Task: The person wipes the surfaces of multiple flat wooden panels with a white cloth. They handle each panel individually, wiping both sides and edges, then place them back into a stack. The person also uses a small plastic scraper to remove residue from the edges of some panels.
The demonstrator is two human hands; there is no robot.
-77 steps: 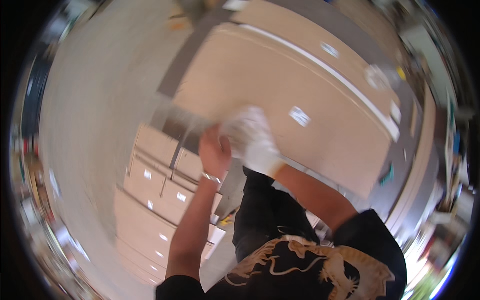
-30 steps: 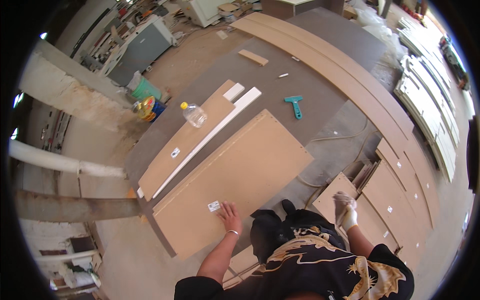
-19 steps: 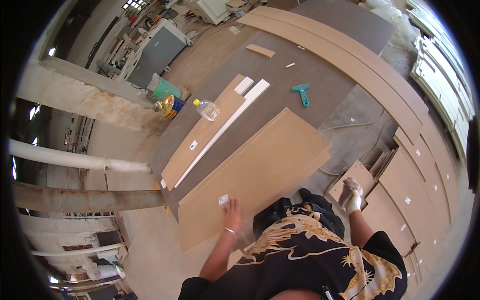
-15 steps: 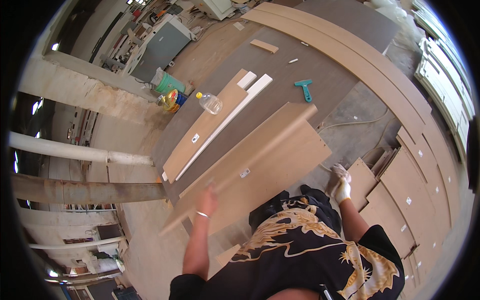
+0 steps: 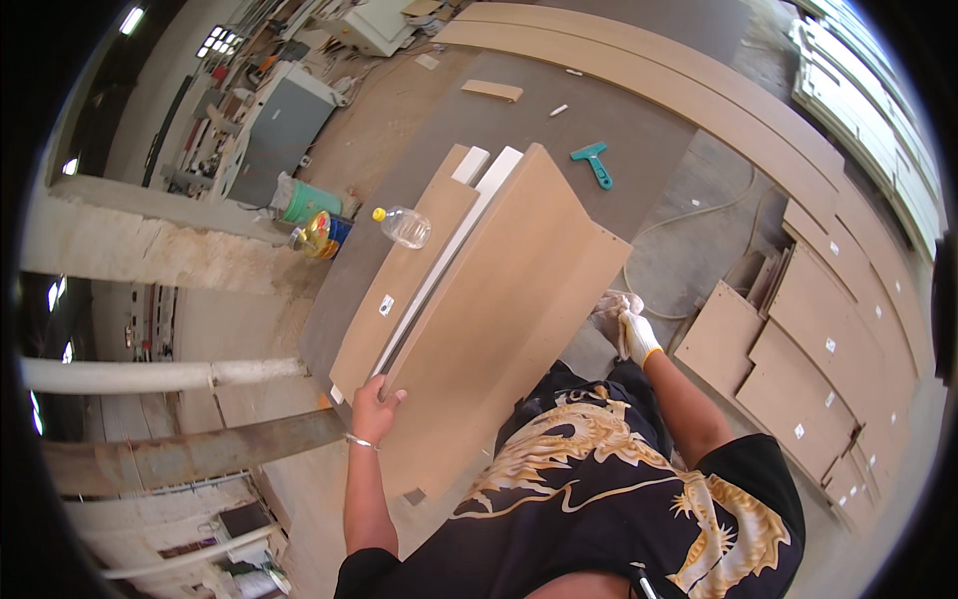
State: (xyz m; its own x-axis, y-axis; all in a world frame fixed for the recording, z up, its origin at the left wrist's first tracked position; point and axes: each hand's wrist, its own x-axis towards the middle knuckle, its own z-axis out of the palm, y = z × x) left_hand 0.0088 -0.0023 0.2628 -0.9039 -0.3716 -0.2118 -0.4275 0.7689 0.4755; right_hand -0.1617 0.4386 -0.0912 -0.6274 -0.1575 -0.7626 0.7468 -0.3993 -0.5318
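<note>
My left hand (image 5: 374, 411), bare with a bracelet at the wrist, grips the far left edge of a long tan board assembly (image 5: 489, 260), its thumb lying on the face. Two boards meet along a fold in this piece, which leans over the dark table's near side. My right hand (image 5: 637, 331) wears a white glove. It is closed on a pale, crumpled cloth (image 5: 611, 307) just off the assembly's right edge. Beyond the assembly lie a narrow tan board (image 5: 399, 275) and a white strip (image 5: 454, 235), with a yellow-capped clear bottle (image 5: 404, 227) on the narrow board.
A teal scraper (image 5: 596, 165), a small white stick (image 5: 558, 110) and a short tan block (image 5: 492, 91) lie on the dark table (image 5: 539, 75). Stacked tan panels (image 5: 788, 349) stand at right, near a hose (image 5: 689, 216). A green bucket (image 5: 302, 203) is at left.
The board assembly has turned over and tipped away from me, toward the white strip. My left hand, blurred before, now grips its edge. The gloved hand with the cloth has moved left.
</note>
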